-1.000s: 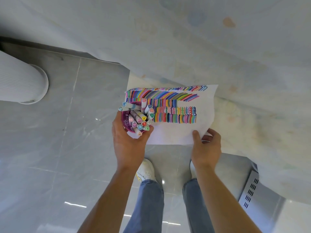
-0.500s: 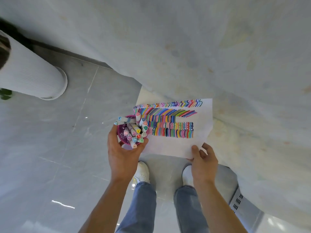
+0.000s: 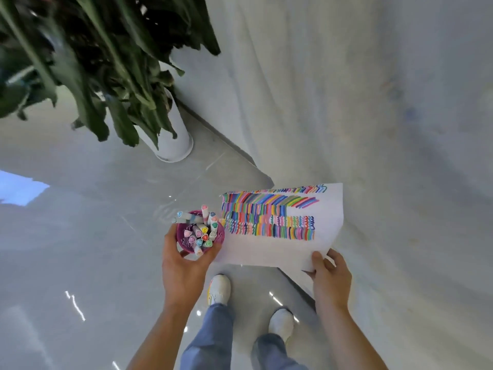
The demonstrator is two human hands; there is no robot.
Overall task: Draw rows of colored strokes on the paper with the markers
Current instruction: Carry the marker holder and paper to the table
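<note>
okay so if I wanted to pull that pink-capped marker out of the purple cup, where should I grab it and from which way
Pinch the pink-capped marker by its cap end, which stands highest above the purple cup at the rim's far side. Come from above and pull along its shaft, probably slightly away from the person, since it leans that way. The left hand wraps the cup's near side, and the neighbouring markers crowd its lower barrel.

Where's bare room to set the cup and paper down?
The cloth-covered surface beyond and right of the paper is bare. The floor left of the cup is open too. It is crowded only near the plant pot.
</note>
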